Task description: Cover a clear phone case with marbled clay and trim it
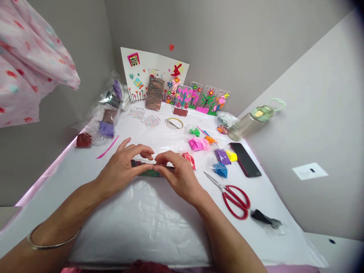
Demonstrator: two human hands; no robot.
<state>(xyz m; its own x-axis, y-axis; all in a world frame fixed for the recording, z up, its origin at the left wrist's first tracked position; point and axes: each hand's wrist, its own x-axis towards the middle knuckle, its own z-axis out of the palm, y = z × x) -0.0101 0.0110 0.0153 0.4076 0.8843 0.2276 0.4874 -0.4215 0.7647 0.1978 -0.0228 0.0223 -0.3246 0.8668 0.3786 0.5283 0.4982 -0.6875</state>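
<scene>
Between both hands is a phone case coated in dark and green clay, seen nearly edge-on and tilted. My left hand grips its left end, thumb along the near edge and fingers arched over the top. On the right end, my right hand holds it the same way, the two thumb tips almost meeting at the middle. The fingers hide much of its far face. Just behind my right hand lies a bag of red clay. A thin pink clay strip rests left of my left hand.
Red-handled scissors, a black phone and bagged clay lie to the right. A bottle stands behind them. Decorated cases and a brown case lean at the back. More clay bags sit left.
</scene>
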